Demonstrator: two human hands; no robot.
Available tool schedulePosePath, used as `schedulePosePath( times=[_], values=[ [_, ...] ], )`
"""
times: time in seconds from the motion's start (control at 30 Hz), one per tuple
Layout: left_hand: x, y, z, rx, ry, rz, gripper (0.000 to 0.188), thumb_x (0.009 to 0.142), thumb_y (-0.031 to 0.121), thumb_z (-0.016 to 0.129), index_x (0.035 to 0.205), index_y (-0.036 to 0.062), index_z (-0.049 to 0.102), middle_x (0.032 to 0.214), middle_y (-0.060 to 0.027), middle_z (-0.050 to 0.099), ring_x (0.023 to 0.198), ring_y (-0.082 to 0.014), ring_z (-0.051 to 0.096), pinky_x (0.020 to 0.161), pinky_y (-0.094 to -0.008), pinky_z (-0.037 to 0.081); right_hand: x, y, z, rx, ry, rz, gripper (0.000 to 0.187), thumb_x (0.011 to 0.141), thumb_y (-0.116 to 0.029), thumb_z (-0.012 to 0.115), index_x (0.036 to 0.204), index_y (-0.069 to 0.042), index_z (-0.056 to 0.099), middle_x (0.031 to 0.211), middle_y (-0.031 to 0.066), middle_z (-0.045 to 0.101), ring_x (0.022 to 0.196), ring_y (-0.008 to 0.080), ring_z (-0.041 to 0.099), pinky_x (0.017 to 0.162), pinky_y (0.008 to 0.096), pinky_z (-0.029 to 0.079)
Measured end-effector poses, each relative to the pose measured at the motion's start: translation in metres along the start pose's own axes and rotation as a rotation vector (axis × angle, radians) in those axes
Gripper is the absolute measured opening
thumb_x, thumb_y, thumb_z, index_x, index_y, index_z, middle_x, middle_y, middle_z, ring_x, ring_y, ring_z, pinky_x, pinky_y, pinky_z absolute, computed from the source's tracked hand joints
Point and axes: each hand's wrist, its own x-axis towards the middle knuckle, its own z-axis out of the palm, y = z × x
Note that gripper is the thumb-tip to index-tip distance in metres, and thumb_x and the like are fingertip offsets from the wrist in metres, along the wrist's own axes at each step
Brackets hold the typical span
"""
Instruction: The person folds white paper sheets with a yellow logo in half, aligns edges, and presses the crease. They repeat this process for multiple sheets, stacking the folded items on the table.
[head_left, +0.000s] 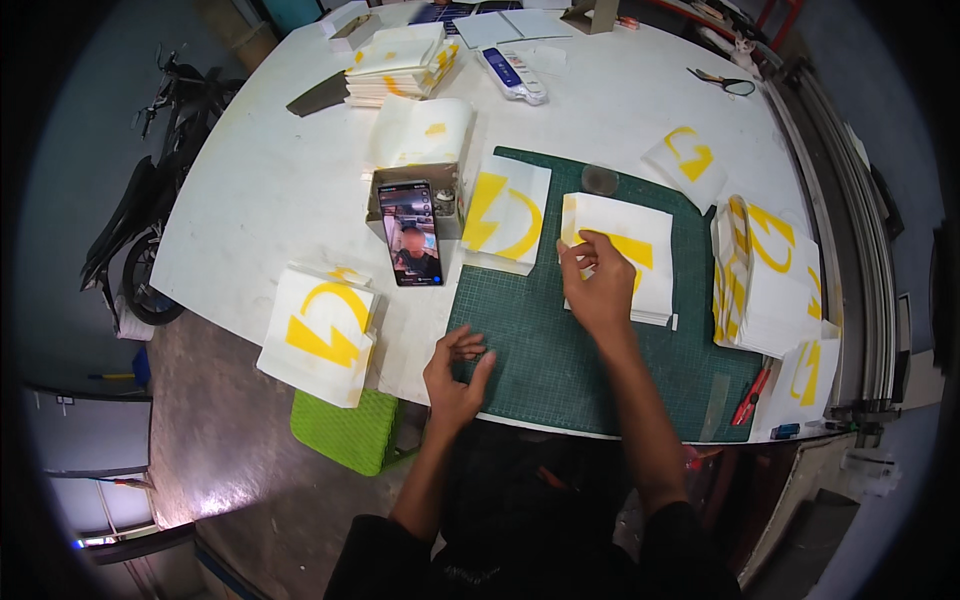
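Observation:
A stack of white sheets [655, 215] with a yellow print on top lies on the green cutting mat [540, 340]. My right hand [603, 290] is over the stack's left part, thumb and fingers drawn together in a pinch near the print's left end. Whatever is between those fingertips is too small to make out, and the hand hides part of the yellow shape. Above the mat's front left edge, my left hand [457, 385] has its fingers loosely bent and apart, holding nothing. Left of the stack, another white sheet [510, 215] bears a yellow bolt-and-arc mark.
A phone [411, 235] leans upright against a box. White-and-yellow piles stand at the left edge [320, 335], at the back [395, 65] and at right [765, 275]. A red cutter [752, 392] lies on the mat's right edge; scissors [722, 82] lie far right. A green stool [345, 430] stands below.

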Motion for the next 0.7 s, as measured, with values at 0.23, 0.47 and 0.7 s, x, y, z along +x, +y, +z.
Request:
schedulePosePath(
  times=[0.23,0.47,0.7],
  values=[
    [0.007,0.009,0.006,0.102,-0.044,0.020,0.040,0.090,0.005,0.078,0.125,-0.0053,0.062,0.107,-0.0164,0.075,0.096,-0.0213,0.071,0.089,-0.0341,0.056,-0.012,0.007,0.050,-0.388,-0.190,-0.511,0.050,0.093,-0.037,0.072,0.126,0.000,0.068,0.129,0.0204,0.066,0.129,0.0352,0.057,0.118,0.0627,0.028],
    [0.006,0.009,0.007,0.122,-0.021,0.045,0.036,0.088,0.005,0.080,0.119,-0.0049,0.066,0.105,-0.0167,0.075,0.094,-0.0226,0.073,0.086,-0.0338,0.057,-0.018,0.000,0.014,-0.429,-0.201,-0.470,0.055,0.095,-0.039,0.070,0.136,-0.004,0.062,0.140,0.0185,0.061,0.137,0.0334,0.053,0.122,0.0663,0.019],
    [0.007,0.012,0.011,0.171,-0.046,0.081,0.034,0.087,0.007,0.081,0.116,-0.0040,0.067,0.104,-0.0160,0.075,0.093,-0.0245,0.073,0.085,-0.0345,0.057,-0.037,0.080,-0.108,-0.554,-0.301,-0.352,0.056,0.091,-0.023,0.076,0.141,-0.008,0.060,0.140,0.0159,0.063,0.137,0.0311,0.055,0.125,0.0642,0.018]
  ],
)
